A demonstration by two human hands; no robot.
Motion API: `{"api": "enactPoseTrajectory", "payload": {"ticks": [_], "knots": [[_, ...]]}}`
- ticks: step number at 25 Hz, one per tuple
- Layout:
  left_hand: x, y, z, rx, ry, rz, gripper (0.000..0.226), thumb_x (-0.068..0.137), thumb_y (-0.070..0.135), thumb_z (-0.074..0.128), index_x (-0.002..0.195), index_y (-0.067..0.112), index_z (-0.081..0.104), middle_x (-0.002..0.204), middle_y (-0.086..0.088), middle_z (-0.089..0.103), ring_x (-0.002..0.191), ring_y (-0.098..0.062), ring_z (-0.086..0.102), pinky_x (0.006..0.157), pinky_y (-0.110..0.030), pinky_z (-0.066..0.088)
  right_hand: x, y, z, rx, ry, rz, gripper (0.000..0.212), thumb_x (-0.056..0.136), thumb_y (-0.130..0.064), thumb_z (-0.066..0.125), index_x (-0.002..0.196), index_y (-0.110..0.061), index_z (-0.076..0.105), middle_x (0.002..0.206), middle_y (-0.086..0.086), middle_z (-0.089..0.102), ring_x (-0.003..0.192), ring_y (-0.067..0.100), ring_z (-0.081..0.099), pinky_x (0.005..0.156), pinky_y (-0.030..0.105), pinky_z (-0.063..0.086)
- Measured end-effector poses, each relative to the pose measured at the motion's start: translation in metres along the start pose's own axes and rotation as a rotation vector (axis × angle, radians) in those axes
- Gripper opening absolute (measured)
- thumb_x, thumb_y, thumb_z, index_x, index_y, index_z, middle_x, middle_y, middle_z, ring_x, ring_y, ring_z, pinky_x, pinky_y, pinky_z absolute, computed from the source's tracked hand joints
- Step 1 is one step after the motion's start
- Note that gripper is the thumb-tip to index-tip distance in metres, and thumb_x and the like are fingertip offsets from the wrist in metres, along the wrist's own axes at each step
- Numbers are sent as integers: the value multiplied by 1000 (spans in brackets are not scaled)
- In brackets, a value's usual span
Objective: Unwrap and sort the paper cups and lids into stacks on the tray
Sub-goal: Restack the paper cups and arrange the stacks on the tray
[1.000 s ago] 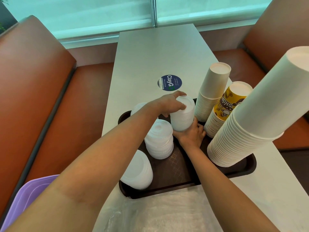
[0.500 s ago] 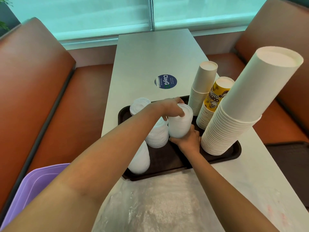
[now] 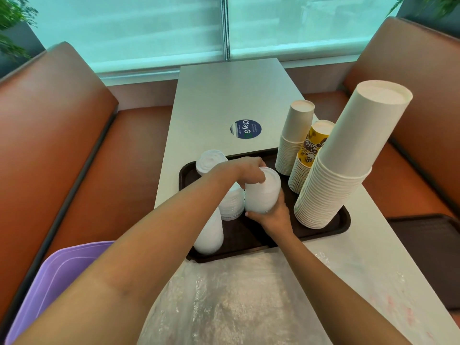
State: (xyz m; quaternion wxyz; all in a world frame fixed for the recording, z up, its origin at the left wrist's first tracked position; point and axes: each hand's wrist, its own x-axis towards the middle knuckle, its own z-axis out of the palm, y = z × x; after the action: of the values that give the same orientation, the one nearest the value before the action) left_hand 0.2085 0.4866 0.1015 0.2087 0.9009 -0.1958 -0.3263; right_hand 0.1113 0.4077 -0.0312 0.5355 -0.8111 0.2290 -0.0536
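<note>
Two hands on one stack. Your left hand (image 3: 250, 170) comes over the top of the white stack of plastic lids (image 3: 262, 192) in the middle of the dark brown plastic tray (image 3: 344, 224), fingers curled down around its upper rim. Your right hand (image 3: 273, 216) cups the same stack from below and near side, fingers wrapped round its base; the fingertips are hidden behind the stack, so how tightly they close you cannot tell.

Lid stacks on the tray, four counted: the held one; a shorter white lid stack (image 3: 232, 204) touching it on the left; a tall white lid stack (image 3: 209, 234) at the near left corner, partly behind your left forearm; a far white lid stack (image 3: 210, 161) at the far left corner.

Cup stacks, three, all upside down on the tray's right side: a tall plain white paper cup stack (image 3: 343, 160) nearest; a yellow printed paper cup stack (image 3: 310, 155) behind it; a smaller plain white paper cup stack (image 3: 295, 135) farthest.

Crumpled clear plastic wrap (image 3: 236, 302) lies on the grey table (image 3: 231, 95) just near of the tray.
</note>
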Motion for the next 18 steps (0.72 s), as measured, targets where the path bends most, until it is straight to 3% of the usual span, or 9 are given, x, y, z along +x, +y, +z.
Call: {"api": "enactPoseTrajectory", "payload": {"ticks": [3,6,8,10,12,16,18], "knots": [[-4,-3,2,46,-4,16,46,90,15,54,135,17,42,132,-9,48,110,-26,54,83,-30,52,-4,1,-8,12,-50,-17,96,60,-22,88,138,-19,33,130,4,50,109,14,46,93,34,45],[-13,-10,-11,35,227,51,41,89,34,58,127,17,52,127,-4,55,111,-22,54,89,-27,43,-8,5,-12,26,-57,-39,93,59,-21,89,136,-19,36,130,3,51,110,14,46,94,33,44],[-16,-28,-26,118,368,-120,34,89,37,52,114,15,59,116,-6,59,101,-24,55,86,-30,43,-8,7,-13,36,-72,-36,93,57,-21,89,135,-20,37,129,2,51,113,16,48,94,31,43],[-23,-53,-36,150,241,-383,32,91,34,49,108,9,58,100,-12,58,86,-25,52,82,-34,46,-8,9,-13,45,-95,-43,94,57,-19,89,135,-20,37,128,0,51,113,16,47,92,29,42],[-28,-75,-38,-76,83,-539,53,91,41,56,128,5,47,108,-16,56,85,-27,57,78,-35,49,-7,9,-14,60,-122,-54,94,58,-17,89,136,-20,36,125,-3,49,111,13,46,90,26,40],[-28,-98,-26,-432,-52,-537,78,89,44,60,145,2,26,141,-22,40,119,-33,51,78,-36,47,-5,11,-12,79,-130,-72,95,58,-17,89,136,-23,35,124,-6,48,111,12,46,90,25,40],[-25,-103,-21,-559,-108,-549,85,88,48,59,148,5,19,147,-20,34,114,-31,53,73,-36,49,-4,12,-12,85,-125,-72,95,57,-17,89,135,-24,36,124,-6,48,112,11,46,91,26,40]]}}
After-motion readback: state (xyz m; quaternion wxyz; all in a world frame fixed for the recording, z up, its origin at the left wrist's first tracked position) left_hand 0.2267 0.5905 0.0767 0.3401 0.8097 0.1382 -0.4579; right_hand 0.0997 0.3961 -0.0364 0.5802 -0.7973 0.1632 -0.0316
